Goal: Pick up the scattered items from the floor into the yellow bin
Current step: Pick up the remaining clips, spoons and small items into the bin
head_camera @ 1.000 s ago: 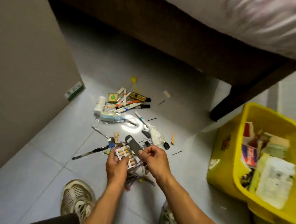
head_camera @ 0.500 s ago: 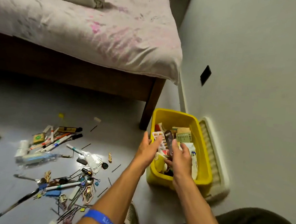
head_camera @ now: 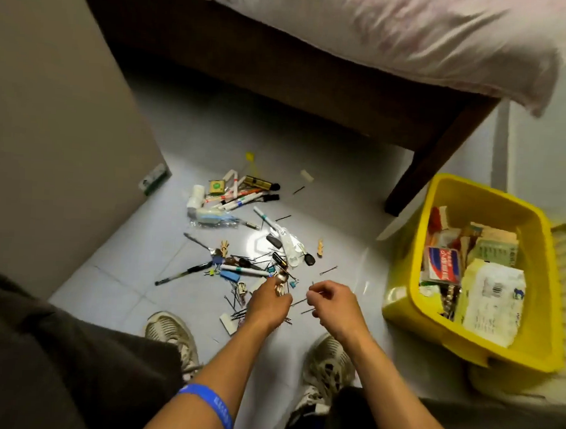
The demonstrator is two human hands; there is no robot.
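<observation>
Both hands hover low over the pile of small stuff (head_camera: pixel 240 245) mid-frame on the floor. Left hand (head_camera: pixel 267 303) fingers pinch something shiny, can't tell what. Right hand (head_camera: pixel 331 303) fingers pinch a thin hairpin (head_camera: pixel 298 302). Yellow bin (head_camera: pixel 484 343) sits far right, already half full.

No legible text, red packet (head_camera: pixel 443 265) lettering and paper (head_camera: pixel 490 300) barcode blurred

Hands (head_camera: pixel 268 303) over floor clutter (head_camera: pixel 240 245)
</observation>
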